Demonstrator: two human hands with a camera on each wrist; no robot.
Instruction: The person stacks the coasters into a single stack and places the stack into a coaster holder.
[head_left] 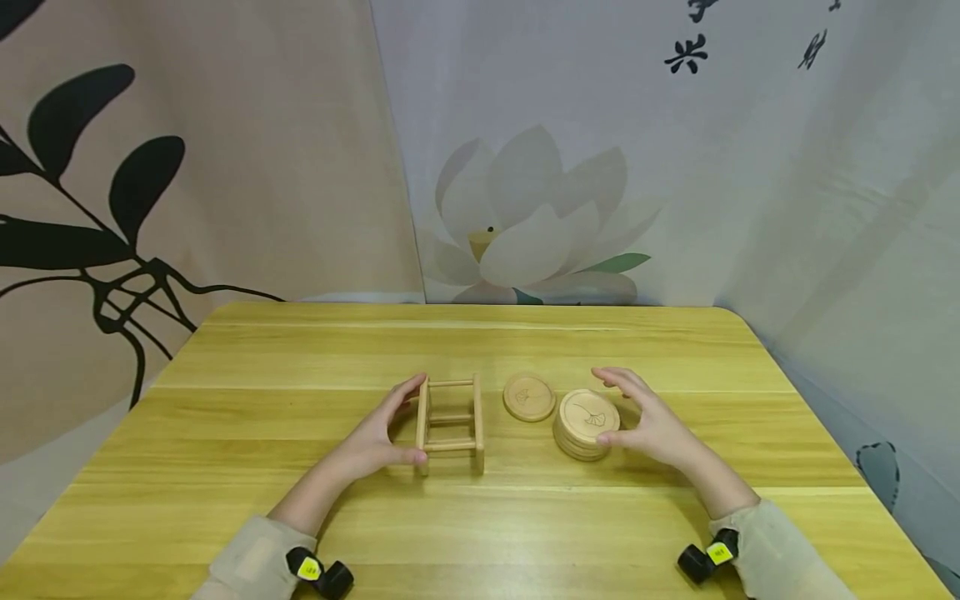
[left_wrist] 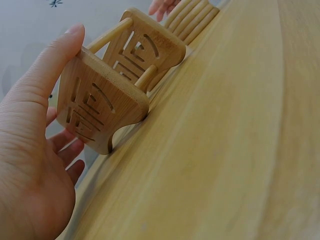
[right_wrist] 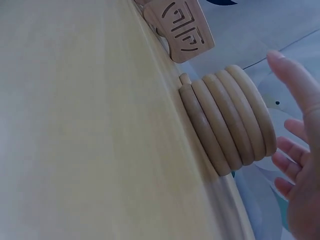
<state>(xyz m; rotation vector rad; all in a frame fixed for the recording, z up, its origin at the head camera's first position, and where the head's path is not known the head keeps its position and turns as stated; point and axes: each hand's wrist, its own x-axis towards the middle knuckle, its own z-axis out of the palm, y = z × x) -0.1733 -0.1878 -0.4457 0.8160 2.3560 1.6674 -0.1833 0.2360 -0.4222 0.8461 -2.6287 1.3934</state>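
A wooden coaster rack, two side panels with cut-out patterns joined by round rods, stands on the table. My left hand holds its left panel with the thumb at the near end and fingers at the far end. To the right is a stack of several round wooden coasters, the top one engraved with a leaf. Around the stack's right side curves my right hand, thumb and fingers spread wide, nothing between them. In the right wrist view the thumb stands apart from the stacked coasters.
A single round coaster lies flat between the rack and the stack, slightly farther back. The wooden table ends at a printed cloth backdrop. Each sleeve cuff carries a small black camera.
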